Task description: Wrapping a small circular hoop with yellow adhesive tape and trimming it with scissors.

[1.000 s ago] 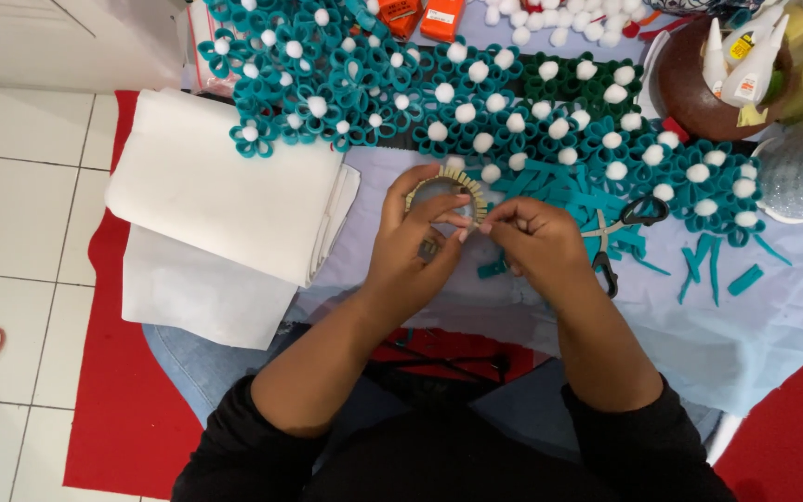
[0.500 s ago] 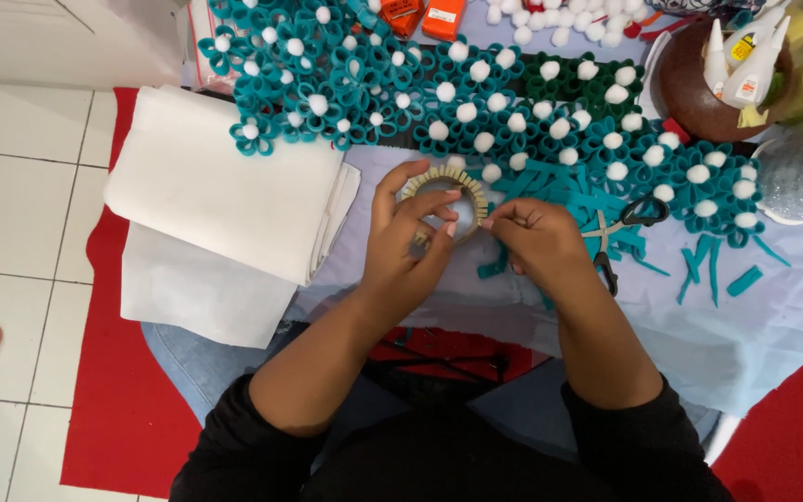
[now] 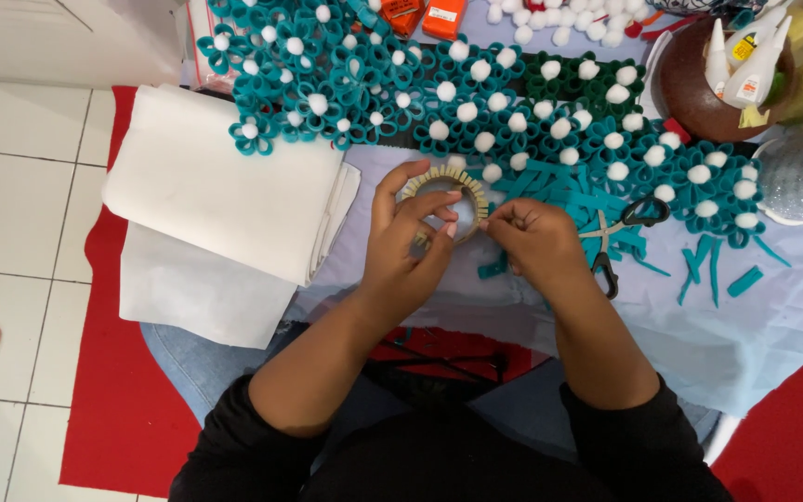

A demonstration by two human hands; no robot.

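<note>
The small round roll of tape with a yellowish rim (image 3: 442,191) sat between both hands, above the pale cloth. The left hand (image 3: 408,251) gripped its near edge with curled fingers; the right hand (image 3: 532,244) pinched its right side.

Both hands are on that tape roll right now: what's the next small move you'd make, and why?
Probably pull the free end a little further off the roll. The left hand grips the tape roll with its fingers across the open middle, and the right hand pinches at the roll's right edge, where a loose end would sit. The end itself is too small to make out.
</note>
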